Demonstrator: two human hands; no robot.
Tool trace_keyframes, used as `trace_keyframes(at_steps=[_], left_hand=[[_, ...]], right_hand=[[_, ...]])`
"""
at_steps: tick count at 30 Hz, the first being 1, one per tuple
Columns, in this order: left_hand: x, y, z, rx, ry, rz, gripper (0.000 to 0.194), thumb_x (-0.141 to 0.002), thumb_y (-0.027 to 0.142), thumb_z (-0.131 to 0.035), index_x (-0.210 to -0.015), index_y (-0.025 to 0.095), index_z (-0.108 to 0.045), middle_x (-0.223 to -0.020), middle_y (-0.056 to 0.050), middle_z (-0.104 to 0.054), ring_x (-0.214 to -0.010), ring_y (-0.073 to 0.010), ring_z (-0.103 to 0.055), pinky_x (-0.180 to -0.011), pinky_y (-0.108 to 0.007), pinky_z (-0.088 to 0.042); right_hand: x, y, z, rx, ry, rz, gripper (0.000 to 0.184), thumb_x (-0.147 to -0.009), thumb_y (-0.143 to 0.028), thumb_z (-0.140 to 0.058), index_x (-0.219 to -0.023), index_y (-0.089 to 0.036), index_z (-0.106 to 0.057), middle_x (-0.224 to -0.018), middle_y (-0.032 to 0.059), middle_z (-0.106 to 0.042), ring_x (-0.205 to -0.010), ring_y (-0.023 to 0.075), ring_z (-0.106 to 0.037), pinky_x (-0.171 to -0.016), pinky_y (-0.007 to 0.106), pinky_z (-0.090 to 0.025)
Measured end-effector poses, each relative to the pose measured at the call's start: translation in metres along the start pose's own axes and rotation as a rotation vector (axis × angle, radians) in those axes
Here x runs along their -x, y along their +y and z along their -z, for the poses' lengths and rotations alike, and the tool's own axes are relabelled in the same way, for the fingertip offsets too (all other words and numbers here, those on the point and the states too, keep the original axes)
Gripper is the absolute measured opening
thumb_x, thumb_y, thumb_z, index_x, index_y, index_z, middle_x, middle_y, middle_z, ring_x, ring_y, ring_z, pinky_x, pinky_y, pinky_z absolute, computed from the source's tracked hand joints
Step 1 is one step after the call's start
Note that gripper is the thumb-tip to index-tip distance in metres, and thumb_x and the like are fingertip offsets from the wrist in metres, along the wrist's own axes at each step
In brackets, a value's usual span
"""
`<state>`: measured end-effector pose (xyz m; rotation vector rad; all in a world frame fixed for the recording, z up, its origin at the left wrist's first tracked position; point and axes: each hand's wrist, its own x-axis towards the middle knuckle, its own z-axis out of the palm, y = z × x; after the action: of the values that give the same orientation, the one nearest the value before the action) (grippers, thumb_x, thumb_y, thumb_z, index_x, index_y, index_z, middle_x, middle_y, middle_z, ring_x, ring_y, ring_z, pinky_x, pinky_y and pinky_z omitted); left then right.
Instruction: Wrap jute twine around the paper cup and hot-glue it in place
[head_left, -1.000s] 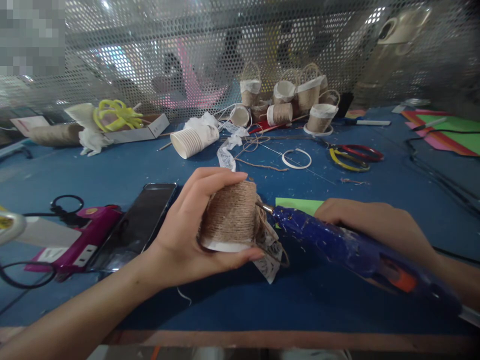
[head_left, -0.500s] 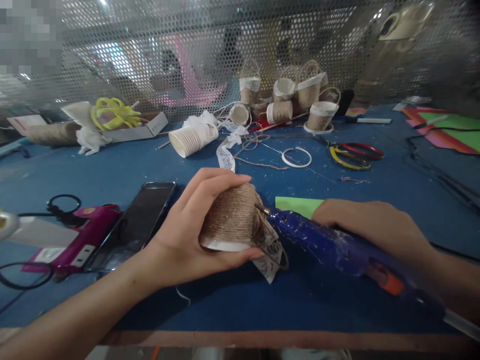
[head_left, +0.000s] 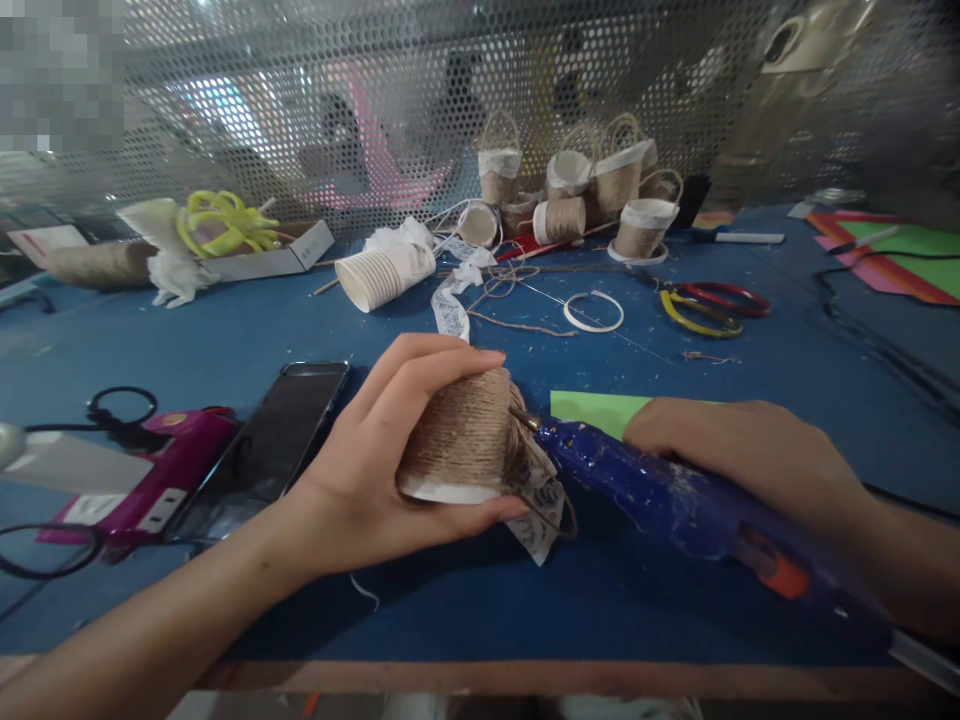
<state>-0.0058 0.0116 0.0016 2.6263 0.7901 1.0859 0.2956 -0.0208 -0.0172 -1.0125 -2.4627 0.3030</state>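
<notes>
Little has moved since a second ago: the rear of the blue glue gun (head_left: 660, 490) has swung somewhat leftward in the view, while its metal tip stays at the right side of the twine-wrapped cup (head_left: 457, 430). That cup is in the person's left hand (head_left: 375, 450), low over the blue table (head_left: 480, 600), near its front edge; whether it touches the tabletop cannot be told. Brown twine runs round it in close rows, a white band shows along the side nearest the person, and loose twine and a scrap of white lace (head_left: 541, 505) hang out at its right (rather untidily, beside such neat rows)

The left hand is opened about as wide as the cup, fingers curved over the top and thumb pressed along the lower side. The right hand (head_left: 742, 450) is closed around the glue gun, though its grip is partly hidden behind the blue body; a green sheet (head_left: 596, 412) lies by its fingertips.

At the back stand small twine baskets (head_left: 641, 230) with white trim and looped handles, their contents too hard to make out. Nested paper cups (head_left: 371, 280) lie on their side, and a shallow white box (head_left: 274, 258) holds a bright yellow coiled bundle (head_left: 229, 225)
</notes>
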Motion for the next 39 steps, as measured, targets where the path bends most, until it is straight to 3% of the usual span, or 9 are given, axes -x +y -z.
trace_keyframes(at_steps=[8,18,33,39], left_hand=[[0.0001,0.0001,0.0003,-0.013,0.005,-0.005,0.077,-0.078,0.049,-0.085,-0.143,0.028,-0.048,-0.126,-0.013,-0.057,-0.113,-0.0329,-0.063,-0.098,-0.054,-0.061],[0.0010,0.0010,0.0002,-0.011,-0.002,0.026,0.077,-0.078,0.049,-0.084,-0.144,0.032,-0.047,-0.128,-0.014,-0.057,-0.115,-0.0352,-0.063,-0.099,-0.060,-0.060],[0.0003,0.0005,-0.0006,-0.007,-0.005,0.016,0.076,-0.079,0.050,-0.082,-0.144,0.032,-0.047,-0.128,-0.013,-0.057,-0.116,-0.0342,-0.062,-0.101,-0.058,-0.060],[0.0001,0.0004,-0.0003,-0.014,0.007,-0.008,0.074,-0.081,0.049,-0.082,-0.142,0.025,-0.048,-0.126,-0.013,-0.057,-0.115,-0.0309,-0.062,-0.102,-0.051,-0.060]], right_hand=[[0.0000,0.0011,0.0002,0.023,-0.007,0.022,0.012,-0.092,-0.037,-0.049,-0.096,-0.027,-0.055,-0.088,0.0019,-0.070,-0.070,0.0214,-0.065,-0.060,0.035,-0.043],[-0.0001,-0.0004,0.0011,-0.006,0.003,-0.007,0.011,-0.090,-0.037,-0.051,-0.094,-0.028,-0.056,-0.087,0.0019,-0.072,-0.071,0.0218,-0.065,-0.061,0.035,-0.046],[0.0001,-0.0012,0.0012,0.020,-0.015,0.003,0.013,-0.093,-0.038,-0.048,-0.095,-0.027,-0.054,-0.087,0.0025,-0.070,-0.070,0.0217,-0.065,-0.060,0.035,-0.043],[0.0000,0.0004,0.0009,0.029,0.000,0.026,0.014,-0.094,-0.038,-0.046,-0.096,-0.027,-0.055,-0.085,0.0014,-0.069,-0.069,0.0206,-0.063,-0.060,0.034,-0.044]])
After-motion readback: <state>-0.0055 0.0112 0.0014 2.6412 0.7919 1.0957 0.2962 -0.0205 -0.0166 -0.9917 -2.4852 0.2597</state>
